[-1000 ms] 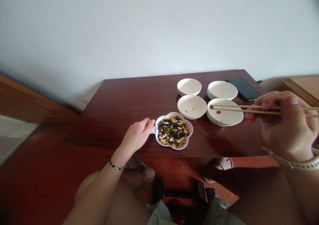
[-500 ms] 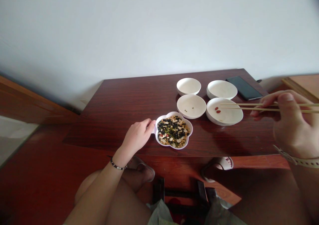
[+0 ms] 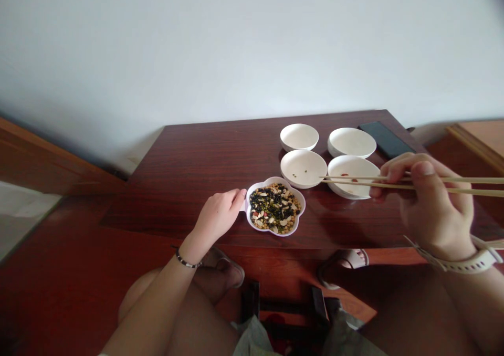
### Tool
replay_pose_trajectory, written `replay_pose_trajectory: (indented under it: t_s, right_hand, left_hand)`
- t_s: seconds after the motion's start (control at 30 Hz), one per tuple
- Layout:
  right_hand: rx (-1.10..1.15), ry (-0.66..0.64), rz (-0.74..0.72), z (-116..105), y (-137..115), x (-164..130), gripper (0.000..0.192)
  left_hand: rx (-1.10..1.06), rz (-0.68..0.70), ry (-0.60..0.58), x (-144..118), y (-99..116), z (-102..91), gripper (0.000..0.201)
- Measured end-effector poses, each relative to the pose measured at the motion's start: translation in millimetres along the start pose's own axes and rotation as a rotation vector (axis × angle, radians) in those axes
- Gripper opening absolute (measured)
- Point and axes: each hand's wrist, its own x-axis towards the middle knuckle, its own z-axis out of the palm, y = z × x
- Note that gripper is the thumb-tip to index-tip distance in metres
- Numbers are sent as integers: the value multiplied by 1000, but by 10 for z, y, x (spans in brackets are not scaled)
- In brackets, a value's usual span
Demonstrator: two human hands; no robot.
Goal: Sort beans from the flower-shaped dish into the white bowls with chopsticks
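Observation:
My left hand grips the short handle of a flower-shaped dish filled with mixed beans and pale nut pieces. In my right hand is a pair of wooden chopsticks, tips pointing left with nothing visible between them. The chopsticks cross above the front right white bowl, which holds red pieces partly hidden behind them. Their tips are over the right edge of the front left white bowl, where a few small green beans lie.
Behind these stand a back left bowl and a back right bowl, both white. A dark phone lies at the right of the brown table. The pale wall rises behind it.
My right hand has moved left with the chopsticks, whose tips went from inside the front right bowl to the edge of the front left one. My left hand and the dish stay put.

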Motion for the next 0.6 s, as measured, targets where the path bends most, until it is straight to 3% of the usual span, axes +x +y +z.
replay_pose_trajectory:
  t_s: [0.13, 0.37, 0.6]
  right_hand:
    - [72, -171, 48, 83, -46, -87, 34]
    - [-25, -442, 101, 190, -117, -155, 34]
    - [-212, -586, -13, 250, -119, -150, 32]
  left_hand:
    - [-10, 0, 2, 2, 21, -18, 48]
    - [-15, -3, 13, 2, 57, -38, 48]
    - [-20, -7, -1, 18, 95, -61, 49]
